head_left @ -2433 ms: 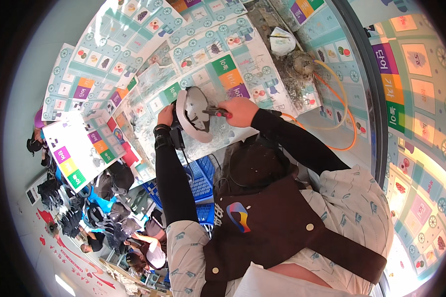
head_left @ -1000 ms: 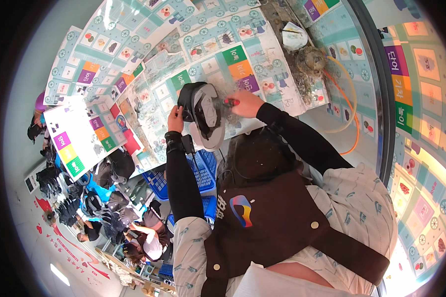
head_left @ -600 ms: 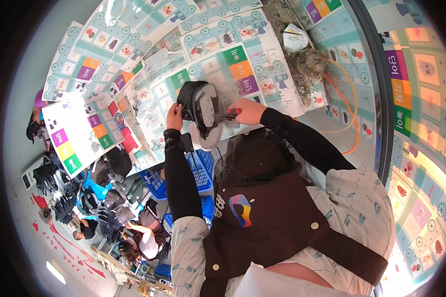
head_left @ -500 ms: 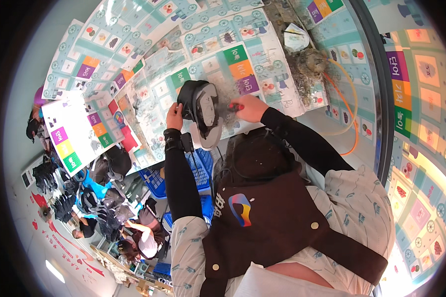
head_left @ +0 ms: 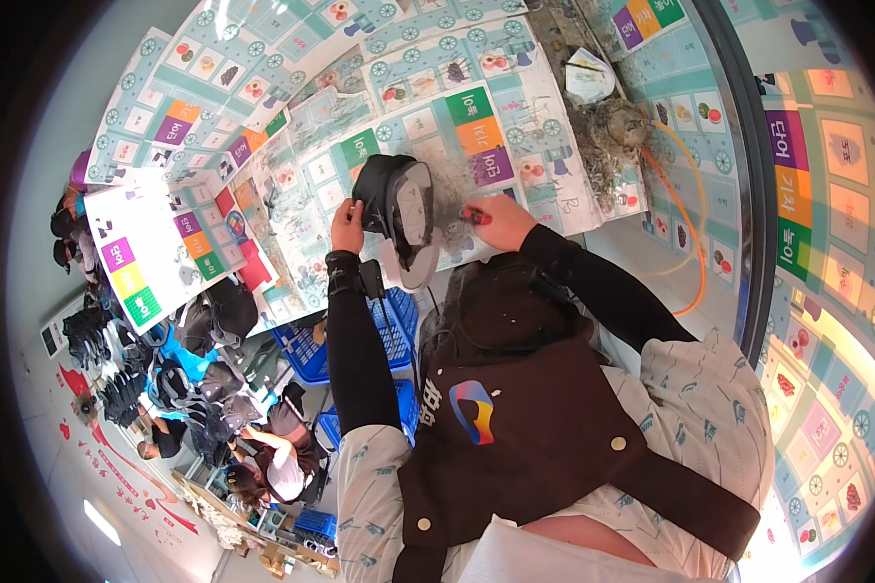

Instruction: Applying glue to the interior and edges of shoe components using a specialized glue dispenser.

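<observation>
A black cap with a light grey inner face and brim (head_left: pixel 415 201) is held on its side over the table. My left hand (head_left: pixel 348 226) is closed on the cap's left edge, thumb and fingers pinching the black fabric. My right hand (head_left: pixel 501 223) is closed round a small red tool (head_left: pixel 474 216), which points left toward the cap. A gap separates the tool from the cap. The hand covers most of the tool, so its exact kind is hidden. Dark lint (head_left: pixel 452 189) lies scattered on the table between the cap and my right hand.
Printed colourful sheets cover the table (head_left: pixel 423 126). A heap of fibres (head_left: pixel 617 126) lies at the right, beside a white crumpled piece (head_left: pixel 586 78) and an orange cord (head_left: pixel 685 243). Blue baskets (head_left: pixel 306 355) stand below the table edge. Other people work at the lower left near piled caps.
My right hand with the red tool has shifted slightly right, away from the cap. The cap stays in my left hand, turned a little.
</observation>
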`<move>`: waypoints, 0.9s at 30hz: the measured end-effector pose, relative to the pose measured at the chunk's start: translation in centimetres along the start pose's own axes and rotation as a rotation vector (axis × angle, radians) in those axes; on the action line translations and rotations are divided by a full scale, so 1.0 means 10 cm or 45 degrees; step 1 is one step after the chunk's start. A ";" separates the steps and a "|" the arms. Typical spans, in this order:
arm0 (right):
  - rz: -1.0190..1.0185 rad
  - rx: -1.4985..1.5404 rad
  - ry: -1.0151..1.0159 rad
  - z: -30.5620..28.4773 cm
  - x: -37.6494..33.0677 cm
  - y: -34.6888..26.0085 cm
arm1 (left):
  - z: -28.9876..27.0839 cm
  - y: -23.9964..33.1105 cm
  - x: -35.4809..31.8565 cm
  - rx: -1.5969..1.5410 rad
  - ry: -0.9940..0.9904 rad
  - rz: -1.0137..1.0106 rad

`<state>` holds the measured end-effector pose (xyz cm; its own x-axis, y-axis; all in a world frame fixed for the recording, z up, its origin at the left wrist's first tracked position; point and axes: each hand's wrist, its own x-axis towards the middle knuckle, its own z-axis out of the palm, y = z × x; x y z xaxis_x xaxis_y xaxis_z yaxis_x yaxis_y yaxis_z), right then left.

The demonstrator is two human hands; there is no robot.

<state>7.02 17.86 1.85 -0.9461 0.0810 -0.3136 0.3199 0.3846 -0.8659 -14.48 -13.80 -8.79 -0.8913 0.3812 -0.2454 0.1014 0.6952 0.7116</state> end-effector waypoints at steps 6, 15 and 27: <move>0.050 -0.071 0.094 -0.06 -0.08 0.01 | 0.00 0.20 0.01 0.061 -0.101 -0.103; 0.285 0.346 -0.051 -0.19 -0.22 0.25 | -0.21 1.57 -0.21 0.441 0.146 0.744; 0.370 0.479 0.265 -0.69 -0.21 0.39 | 0.22 1.84 -0.72 0.694 0.819 0.517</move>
<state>9.94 25.54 1.81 -0.7931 0.3312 -0.5111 0.5310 -0.0350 -0.8467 -5.28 -2.43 4.59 -0.7988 0.3603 0.4817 0.5069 0.8344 0.2164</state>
